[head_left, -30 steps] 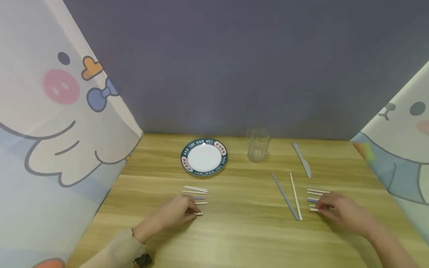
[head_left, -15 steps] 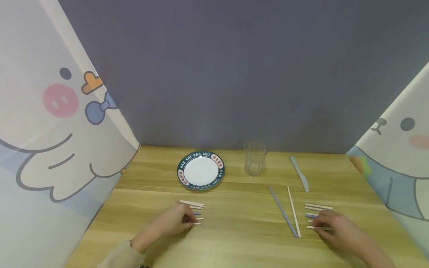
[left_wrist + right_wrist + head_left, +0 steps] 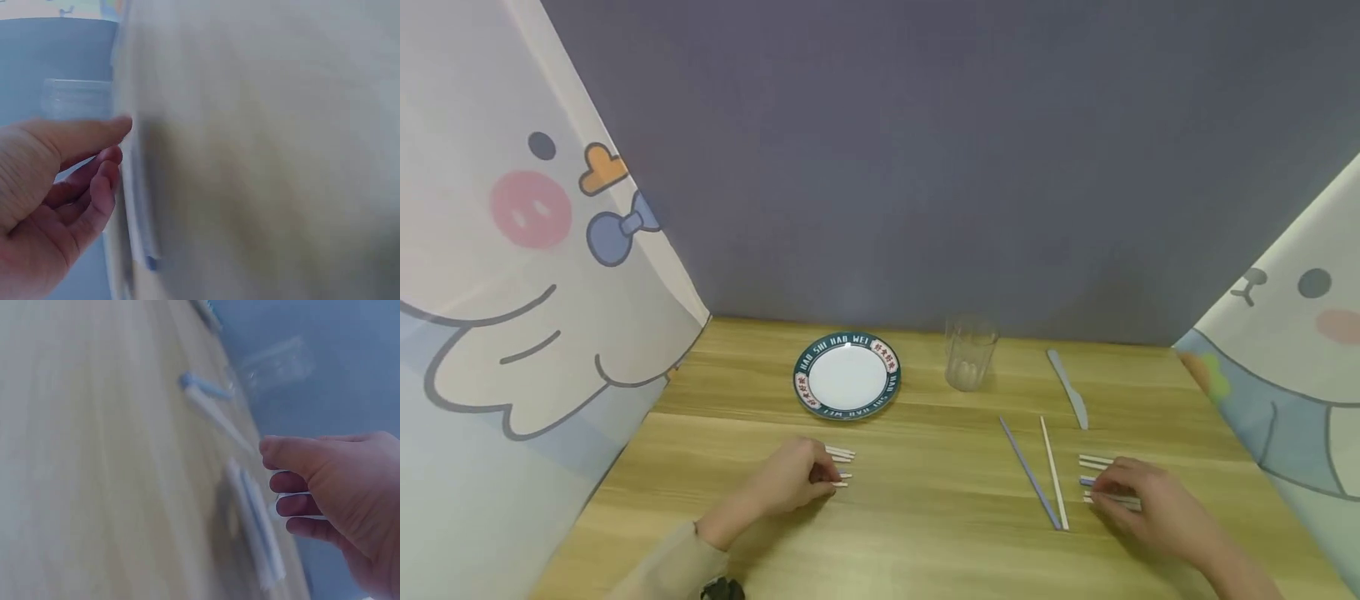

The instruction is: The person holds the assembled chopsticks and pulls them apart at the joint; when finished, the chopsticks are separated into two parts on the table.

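Observation:
My left hand (image 3: 797,475) bends its thumb and fingers round the near part of a row of short white and lavender sticks (image 3: 841,452). Its thumb and fingertips meet beside the nearest white stick, close over the table. In the left wrist view the blurred sticks (image 3: 140,212) run just past those fingertips. Across the table my right hand (image 3: 1150,504) curves its thumb and fingers about the left ends of a matching row of short sticks (image 3: 1093,460). Seen from the right wrist, these sticks (image 3: 256,525) lie side by side as a blurred bundle. Both hands partly hide their rows.
A long lavender stick (image 3: 1030,473) and a long white stick (image 3: 1054,472) lie between the hands. Behind are a plate (image 3: 847,408) with a green lettered rim, a clear glass (image 3: 968,362) and a pale plastic knife (image 3: 1067,387). A dark wall (image 3: 925,167) bounds the table's back.
In both rows the sticks nearest the person have shifted away from the person, closer to the others. The fingers of both hands have moved with them. Plate, glass, knife and long sticks stay put.

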Demonstrator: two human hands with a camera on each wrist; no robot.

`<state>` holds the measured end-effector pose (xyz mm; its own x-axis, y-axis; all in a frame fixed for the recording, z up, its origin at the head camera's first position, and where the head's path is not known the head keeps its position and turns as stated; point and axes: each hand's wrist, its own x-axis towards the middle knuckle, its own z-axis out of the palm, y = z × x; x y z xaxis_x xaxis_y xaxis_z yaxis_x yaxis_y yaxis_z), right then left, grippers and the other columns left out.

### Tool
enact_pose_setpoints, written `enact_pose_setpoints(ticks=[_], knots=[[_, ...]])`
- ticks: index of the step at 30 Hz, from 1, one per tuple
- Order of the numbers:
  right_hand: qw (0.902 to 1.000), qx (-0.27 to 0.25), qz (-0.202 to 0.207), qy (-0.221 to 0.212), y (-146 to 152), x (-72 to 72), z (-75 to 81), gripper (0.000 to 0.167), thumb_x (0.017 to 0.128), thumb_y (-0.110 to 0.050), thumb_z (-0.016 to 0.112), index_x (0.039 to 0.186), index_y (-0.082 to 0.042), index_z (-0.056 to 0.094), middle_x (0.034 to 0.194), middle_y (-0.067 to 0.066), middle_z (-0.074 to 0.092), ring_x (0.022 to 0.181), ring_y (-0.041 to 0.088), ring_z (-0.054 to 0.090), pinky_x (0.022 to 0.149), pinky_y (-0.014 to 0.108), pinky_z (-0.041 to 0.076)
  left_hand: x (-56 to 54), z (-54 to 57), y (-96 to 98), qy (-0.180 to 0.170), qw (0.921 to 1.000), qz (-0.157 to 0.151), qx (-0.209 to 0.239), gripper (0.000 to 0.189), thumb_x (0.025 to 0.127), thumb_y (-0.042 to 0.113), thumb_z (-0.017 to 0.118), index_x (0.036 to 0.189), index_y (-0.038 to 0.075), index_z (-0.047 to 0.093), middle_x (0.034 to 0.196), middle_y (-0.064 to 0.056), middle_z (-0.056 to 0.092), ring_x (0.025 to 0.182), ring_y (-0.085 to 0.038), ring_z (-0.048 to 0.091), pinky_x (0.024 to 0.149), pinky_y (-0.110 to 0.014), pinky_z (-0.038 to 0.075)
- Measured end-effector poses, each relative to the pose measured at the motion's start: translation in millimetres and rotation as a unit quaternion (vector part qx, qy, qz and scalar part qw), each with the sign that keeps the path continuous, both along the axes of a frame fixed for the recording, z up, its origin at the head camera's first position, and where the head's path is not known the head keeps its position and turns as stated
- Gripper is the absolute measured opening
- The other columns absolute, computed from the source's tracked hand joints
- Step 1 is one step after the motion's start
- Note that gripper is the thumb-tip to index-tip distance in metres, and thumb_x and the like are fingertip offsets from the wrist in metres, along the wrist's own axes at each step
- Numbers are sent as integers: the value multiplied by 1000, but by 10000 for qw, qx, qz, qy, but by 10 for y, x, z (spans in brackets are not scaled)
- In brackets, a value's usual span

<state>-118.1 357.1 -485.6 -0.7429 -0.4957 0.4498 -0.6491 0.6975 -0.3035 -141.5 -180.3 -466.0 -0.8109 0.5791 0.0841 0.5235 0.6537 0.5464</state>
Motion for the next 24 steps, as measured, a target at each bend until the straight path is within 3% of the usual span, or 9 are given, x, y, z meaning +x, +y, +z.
enact_pose_setpoints(ticks=[3, 6, 10, 16, 19, 24], knots=[[9999, -149, -27, 1, -130, -51, 131, 30, 78, -4, 91, 90, -25, 74, 86, -22, 67, 76, -11, 61, 66, 5, 49, -90, 99, 90, 191, 9998, -88, 6, 8, 85, 8, 88, 90, 9, 82, 82, 4, 76, 70, 5, 59, 63, -14, 54], [9996, -236, -130, 81, -275, -95, 233, 27, 80, 0, 88, 91, -21, 75, 83, -19, 67, 72, -11, 56, 62, 8, 47, -182, 212, 281, 423, 9984, -383, 12, 10, 86, 8, 87, 94, 6, 82, 83, 1, 77, 70, 1, 62, 64, -14, 53], [9986, -235, -463, -102, -482, -112, 299, 25, 81, 2, 85, 89, -19, 74, 78, -21, 62, 69, -11, 51, 56, 13, 47, -307, 322, 675, 609, 9947, -829, -84, 11, 89, 10, 85, 99, 6, 82, 86, -1, 79, 72, -3, 64, 66, -11, 52], [9933, -95, -814, -812, -799, -200, 300, 13, 89, -7, 81, 89, -17, 73, 75, -18, 62, 65, -11, 50, 55, 19, 49, -566, 449, 1326, 775, 9927, -874, -300, 15, 94, 19, 82, 107, 12, 83, 96, 2, 79, 81, -4, 65, 72, -10, 50], [9893, -29, -982, -1080, -882, -203, 274, 12, 89, -8, 82, 89, -15, 73, 74, -15, 63, 61, -9, 49, 53, 19, 47, -694, 415, 1630, 815, 9907, -1003, -431, 18, 96, 23, 79, 113, 15, 82, 105, 5, 80, 88, -2, 67, 79, -9, 50], [9828, 11, -1152, -1446, -949, -155, 229, 12, 89, -8, 81, 88, -14, 72, 72, -13, 63, 59, -7, 49, 51, 19, 46, -825, 238, 2041, 778, 9876, -1217, -612, 21, 99, 22, 76, 120, 18, 81, 120, 7, 79, 102, -2, 71, 88, -9, 52]])
